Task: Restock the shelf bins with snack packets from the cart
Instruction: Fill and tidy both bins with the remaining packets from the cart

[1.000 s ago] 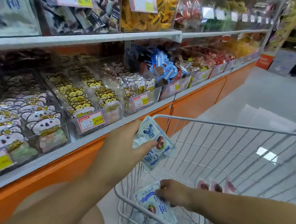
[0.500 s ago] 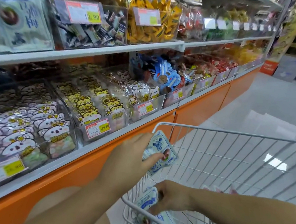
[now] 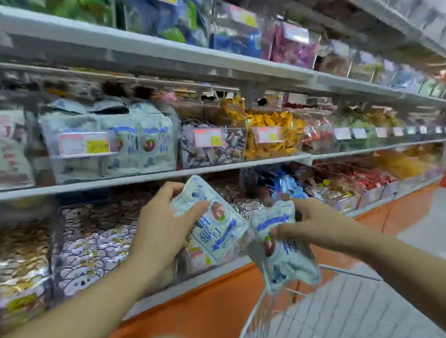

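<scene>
Supermarket shelving fills your head view, blurred in places: a long white shelf (image 3: 158,174) carries clear bins of wrapped sweets, with an orange base panel below and pale floor to the right. Your left hand (image 3: 164,218) grips one pale blue snack packet (image 3: 219,228), the thumb curled across its printed face and the fingers (image 3: 171,187) hooked over its upper left edge. It is held tilted, in front of the lower bins and just under the shelf edge. Your right hand (image 3: 314,223) pinches a second packet (image 3: 287,256) by its top, so the packet hangs below that hand, above the near corner of the wire cart (image 3: 247,333). The two packets almost meet at their edges; you cannot tell whether they touch. Up and to the left of your left hand, on that shelf, sits a clear bin (image 3: 107,136) already holding packets of the same pale blue print, with a pink and yellow price tag (image 3: 83,144) on its front.
</scene>
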Tool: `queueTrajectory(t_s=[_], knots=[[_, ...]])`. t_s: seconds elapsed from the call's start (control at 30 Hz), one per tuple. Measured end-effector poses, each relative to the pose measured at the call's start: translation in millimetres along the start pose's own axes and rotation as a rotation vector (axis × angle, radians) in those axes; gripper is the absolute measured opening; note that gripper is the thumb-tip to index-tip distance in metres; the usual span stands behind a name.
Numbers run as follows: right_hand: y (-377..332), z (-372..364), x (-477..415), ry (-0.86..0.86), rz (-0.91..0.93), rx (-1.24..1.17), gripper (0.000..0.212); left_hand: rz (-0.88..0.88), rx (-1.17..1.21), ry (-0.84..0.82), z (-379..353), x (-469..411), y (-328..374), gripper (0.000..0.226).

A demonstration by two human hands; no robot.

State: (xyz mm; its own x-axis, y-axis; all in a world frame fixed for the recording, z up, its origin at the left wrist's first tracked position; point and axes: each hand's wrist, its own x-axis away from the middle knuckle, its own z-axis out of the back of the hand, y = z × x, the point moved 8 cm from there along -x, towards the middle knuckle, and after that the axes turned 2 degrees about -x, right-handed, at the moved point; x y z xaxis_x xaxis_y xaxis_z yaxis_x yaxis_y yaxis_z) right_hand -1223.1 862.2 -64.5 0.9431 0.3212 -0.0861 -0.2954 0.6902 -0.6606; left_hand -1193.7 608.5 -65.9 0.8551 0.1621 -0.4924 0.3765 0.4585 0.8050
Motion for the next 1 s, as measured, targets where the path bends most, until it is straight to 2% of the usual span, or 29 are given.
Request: queueTrajectory(t_s=[0.07, 0.13, 0.23, 0.33, 0.47, 0.57, 0.7, 0.8, 0.9, 0.93, 1.0], knots=[[-38, 0, -4, -0.004, 0.058, -0.108, 0.024, 0.026, 0.039, 0.054, 34, -11, 0, 0.02], [-75, -6, -9, -0.034, 0.132, -0.211, 0.026, 0.081, 0.107, 0.129, 68, -22, -2, 0.028], [-126, -23, -20, -0.112, 0.212, -0.451, 0.011, 0.145, 0.243, 0.293, 118, -33, -3, 0.044], [-166, -47, -37, -0.173, 0.191, -0.642, 0.003, 0.176, 0.355, 0.428, 156, -43, -2, 0.039], [-194, -74, -73, -0.234, 0.105, -0.801, 0.029, 0.16, 0.484, 0.588, 196, -57, 0, 0.031], [-216, -85, -93, -0.279, 0.061, -0.997, 0.016, 0.161, 0.596, 0.65, 211, -74, 7, 0.03], [-253, -83, -132, -0.263, 0.071, -1.267, 0.029, 0.202, 0.747, 0.568, 204, -109, 12, 0.031], [-270, -76, -165, -0.235, 0.102, -1.306, 0.019, 0.193, 0.695, 0.478, 207, -140, 7, 0.044], [-275, -69, -200, -0.216, 0.087, -1.294, 0.029, 0.186, 0.413, 0.369, 229, -167, 1, 0.069], [-276, -65, -213, -0.196, 0.085, -1.297, 0.03, 0.169, 0.264, 0.302, 237, -175, 2, 0.067], [-278, -62, -238, -0.167, 0.069, -1.319, 0.021, 0.133, -0.008, 0.113, 240, -188, 6, 0.044]])
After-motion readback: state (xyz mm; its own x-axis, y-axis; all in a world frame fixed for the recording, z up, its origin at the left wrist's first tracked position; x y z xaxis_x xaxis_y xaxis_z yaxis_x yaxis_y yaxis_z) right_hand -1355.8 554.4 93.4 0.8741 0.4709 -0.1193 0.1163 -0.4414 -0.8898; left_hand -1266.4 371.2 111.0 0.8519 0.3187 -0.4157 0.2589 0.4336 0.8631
